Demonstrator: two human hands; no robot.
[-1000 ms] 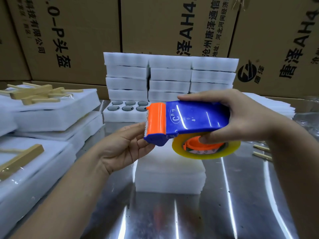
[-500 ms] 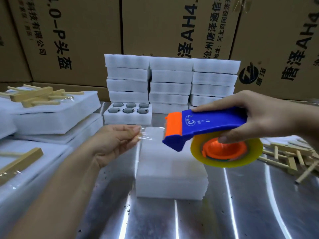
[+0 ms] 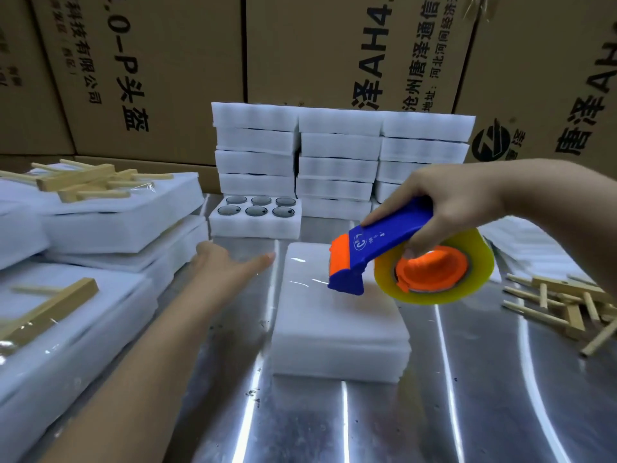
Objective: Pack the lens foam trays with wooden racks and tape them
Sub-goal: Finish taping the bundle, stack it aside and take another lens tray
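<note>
White rectangular foam tray stack (image 3: 337, 315) lies on the shiny metal table (image 3: 334, 426) between both hands, long axis running away, directly under the right hand (image 3: 457, 198) gripping the blue-and-orange tape dispenser (image 3: 377, 248), while the open left hand (image 3: 230, 265) reaches beside its far-left corner.

Two hands: left hand (image 3: 230, 265), right hand (image 3: 447, 202). One tape gun (image 3: 384, 248) in the right hand. Six lenses (image 3: 255, 206) in one open tray (image 3: 253, 225) beyond the left hand. One closed foam block (image 3: 337, 332) under the tape gun.
</note>
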